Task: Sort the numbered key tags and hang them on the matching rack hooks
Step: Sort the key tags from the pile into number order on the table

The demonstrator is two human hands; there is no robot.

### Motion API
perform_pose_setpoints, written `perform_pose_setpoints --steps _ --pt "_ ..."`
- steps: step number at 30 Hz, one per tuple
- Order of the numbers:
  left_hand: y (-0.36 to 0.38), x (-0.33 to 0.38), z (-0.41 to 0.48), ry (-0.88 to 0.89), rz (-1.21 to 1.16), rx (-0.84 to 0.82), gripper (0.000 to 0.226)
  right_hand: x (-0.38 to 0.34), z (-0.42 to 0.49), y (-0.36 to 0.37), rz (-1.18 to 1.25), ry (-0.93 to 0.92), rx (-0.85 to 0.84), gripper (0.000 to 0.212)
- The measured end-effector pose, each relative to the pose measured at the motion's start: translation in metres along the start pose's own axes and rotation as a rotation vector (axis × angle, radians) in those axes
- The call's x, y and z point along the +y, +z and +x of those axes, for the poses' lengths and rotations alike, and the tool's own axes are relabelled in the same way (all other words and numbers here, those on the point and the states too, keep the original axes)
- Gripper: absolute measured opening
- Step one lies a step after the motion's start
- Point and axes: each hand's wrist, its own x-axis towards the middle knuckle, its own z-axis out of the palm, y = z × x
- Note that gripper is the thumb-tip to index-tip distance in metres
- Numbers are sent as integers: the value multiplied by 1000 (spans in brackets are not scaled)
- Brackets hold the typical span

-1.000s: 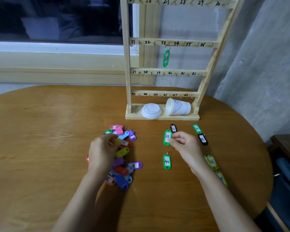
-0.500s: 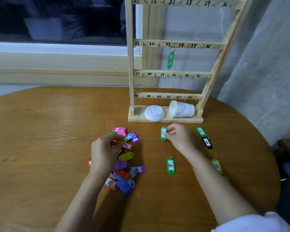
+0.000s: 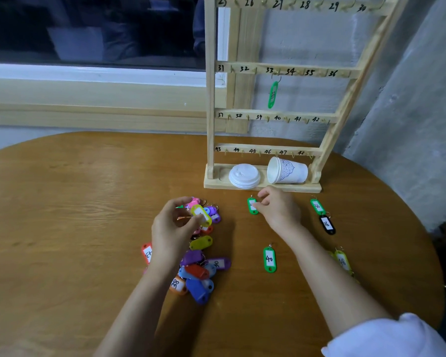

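Observation:
A wooden rack (image 3: 276,115) with numbered hooks stands at the back of the round table; one green tag (image 3: 273,94) hangs under hook 33. My left hand (image 3: 174,229) holds a yellow tag (image 3: 202,215) lifted above a heap of coloured tags (image 3: 200,266). My right hand (image 3: 278,211) pinches a green tag (image 3: 252,206) that lies on the table just in front of the rack base. Another green tag marked 40 (image 3: 269,259) lies nearer me. Right of my right hand lie a green tag (image 3: 317,206) and a black tag marked 36 (image 3: 327,224); yellow-green tags (image 3: 342,261) lie further right.
On the rack's base tray rest a stack of white cup lids (image 3: 243,175) and a paper cup (image 3: 286,170) on its side. A window sill runs along the back left. The table edge (image 3: 422,228) curves close on the right, by a grey wall.
My right hand slid the green tag away from me toward the rack base. My left hand lifted a yellow tag out of the heap. The view moved closer to the rack.

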Motion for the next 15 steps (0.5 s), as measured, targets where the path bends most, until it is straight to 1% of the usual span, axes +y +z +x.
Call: perform_pose_setpoints --steps 3,5,7,8,11,15 --pt "1 2 -1 -98 -187 -57 21 -6 -14 -7 121 -73 44 16" --pt "3 3 -3 -144 -266 -94 14 -12 -30 -10 288 -127 -5 9" --pt "6 6 -6 -158 -306 -111 10 -18 -49 -12 449 -176 -102 3" --pt "7 8 -7 -152 -307 -117 10 -21 -59 -14 504 -189 -150 4" --pt "13 8 -11 -98 -240 -140 19 -26 -80 -15 585 -187 -245 8" --pt "16 8 -18 -67 -153 -210 13 -23 -95 -11 648 -138 -306 14"
